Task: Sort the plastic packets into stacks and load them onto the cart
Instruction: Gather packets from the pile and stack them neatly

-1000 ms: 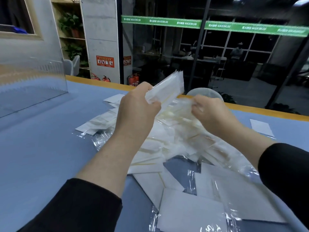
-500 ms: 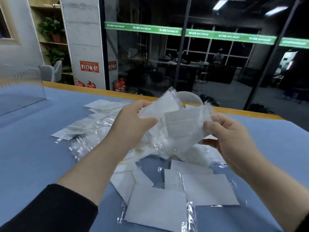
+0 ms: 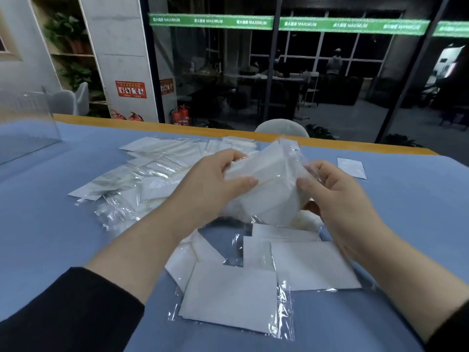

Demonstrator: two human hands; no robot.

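Now both grips closed on packet stack [image 3: 266, 184], left hand [image 3: 210, 189], right hand [image 3: 340, 199], bare table [image 3: 38, 224] at left.

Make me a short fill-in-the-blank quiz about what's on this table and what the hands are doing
1. Both hands, left hand and right hand, grip one ____ of packets.
2. The table cover is ____ in colour.
3. A lone packet lies to the ____ of the hands.

Missing words: bundle; blue; right
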